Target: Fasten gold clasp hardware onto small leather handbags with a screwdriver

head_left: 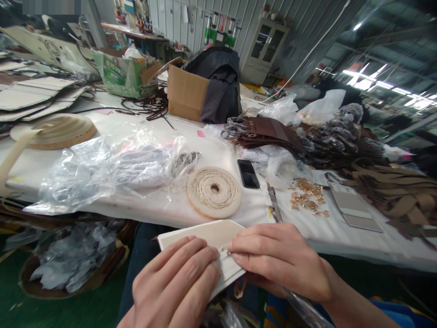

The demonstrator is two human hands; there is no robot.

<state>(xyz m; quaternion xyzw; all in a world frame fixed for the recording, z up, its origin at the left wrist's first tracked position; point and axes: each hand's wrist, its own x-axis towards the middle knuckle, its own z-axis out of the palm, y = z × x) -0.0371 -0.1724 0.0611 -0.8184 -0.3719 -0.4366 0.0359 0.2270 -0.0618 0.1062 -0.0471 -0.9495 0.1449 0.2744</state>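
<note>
**Left hand (180, 282) and right hand (283, 259) closed on a cream panel (201, 232)**

Nearest the camera, the panel is gripped by the left hand, whose fingers are laid across its face, and by the right hand, whose fingertips are pinched at its right side. Between the two sets of fingertips a small pale piece (224, 251) is held; its exact form cannot be made out. The panel is held tilted over dark trousers (139, 255), just before the near edge of the tabletop (153, 209). Below, to the left, crumpled plastic (75, 259) is held in a brown container (48, 294) on the green floor (27, 314).

On the tabletop, a cream roll (215, 193) is laid flat just beyond the panel. To its right are seen a metal tool (274, 202), a black phone (248, 173), a scatter of gold-coloured fittings (305, 193) and a grey card (351, 202), with brown straps (403, 187) heaped beyond the card. To the roll's left, white pieces (139, 168) are covered by clear plastic.

Farther back, dark brown pieces (266, 132) are stacked, and dark cloth (220, 68) is draped over a cardboard box (187, 93). Against the far wall a cabinet (264, 48) is placed.
</note>
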